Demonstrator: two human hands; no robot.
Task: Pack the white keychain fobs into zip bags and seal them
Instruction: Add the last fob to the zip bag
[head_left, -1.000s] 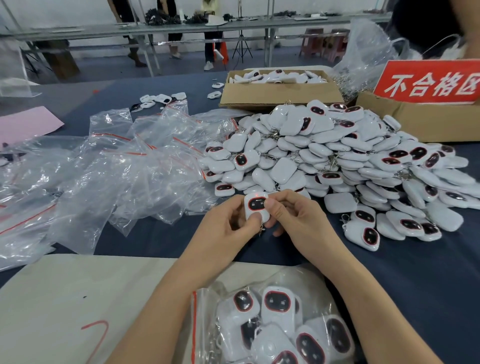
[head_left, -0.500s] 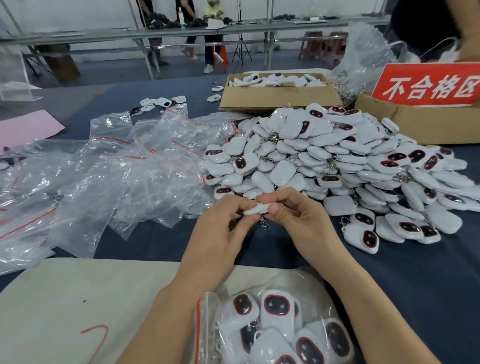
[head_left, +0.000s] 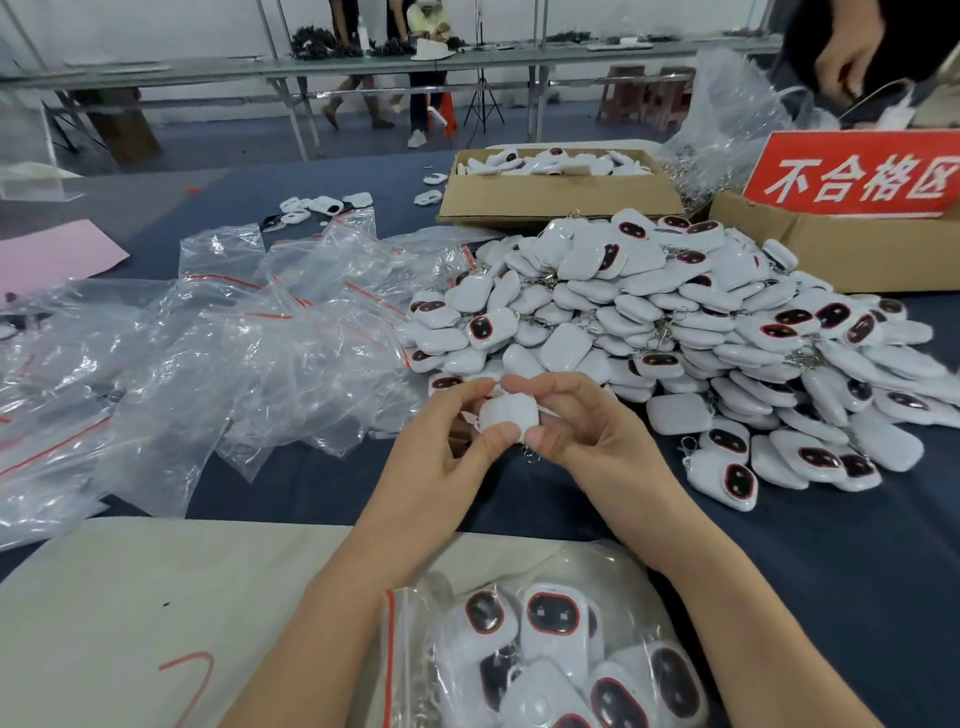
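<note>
- My left hand (head_left: 441, 467) and right hand (head_left: 592, 436) both pinch one white fob (head_left: 506, 415), thumbs on its near edge.
- I see its plain back, held above the dark tablecloth (head_left: 831, 571).
- The pile of fobs (head_left: 675, 322) sits just behind it.
- A zip bag (head_left: 545, 649) holding fobs lies between my forearms.
- Empty bags (head_left: 234, 338) spread to the left.

The left forearm (head_left: 322, 613) and right forearm (head_left: 727, 597) reached forward and angled inward. The left hand (head_left: 441, 462) and right hand (head_left: 597, 436) met, palms facing each other, both pinching one fob (head_left: 506, 413): thumbs side by side on its near face, curled index fingertips almost touching above it.
</note>
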